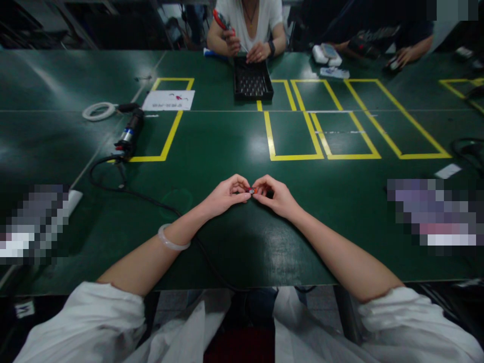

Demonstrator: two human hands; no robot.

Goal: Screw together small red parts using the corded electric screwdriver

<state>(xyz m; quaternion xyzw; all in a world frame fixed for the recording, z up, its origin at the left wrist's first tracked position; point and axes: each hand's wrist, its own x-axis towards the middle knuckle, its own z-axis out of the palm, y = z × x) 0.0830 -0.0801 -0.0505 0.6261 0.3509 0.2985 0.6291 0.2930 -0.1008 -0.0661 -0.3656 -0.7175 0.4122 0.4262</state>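
Just above the green table [242, 151], near its front middle, my two hands meet at the fingertips. My left hand [233, 194] pinches the left end of a small red and silver part [252, 191]. The fingers of my right hand [275, 194] are closed on the right end of the same part. It is too small to name its kind, and fingertips cover most of it. A pale bangle [172, 239] sits on my left forearm.
A black cable runs to a cylindrical power tool [129, 132] on the left, beside a white ring coil [98, 111]. Yellow tape outlines [298, 157] mark the table. Across it, a person in white holds a red tool [222, 21] over a black tray [253, 96]; another person sits right.
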